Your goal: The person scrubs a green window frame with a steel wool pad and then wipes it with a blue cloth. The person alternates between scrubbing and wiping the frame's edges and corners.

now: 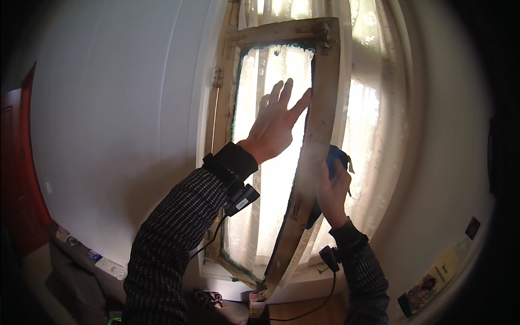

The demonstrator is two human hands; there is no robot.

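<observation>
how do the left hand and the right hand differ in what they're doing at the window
The left hand is spread flat with fingers open against the glass pane; the right hand is curled in a grip on a dark cloth. The left hand sits higher, on the near face of the wooden window frame; the right hand is lower, past the frame's edge. Both wear a dark wrist strap with a small device and cable.

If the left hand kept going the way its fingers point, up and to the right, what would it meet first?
Probably the wooden frame of the open window sash: the left hand lies spread against the glass pane, fingertips already near the frame's inner edge. Depth is hard to judge.
</observation>
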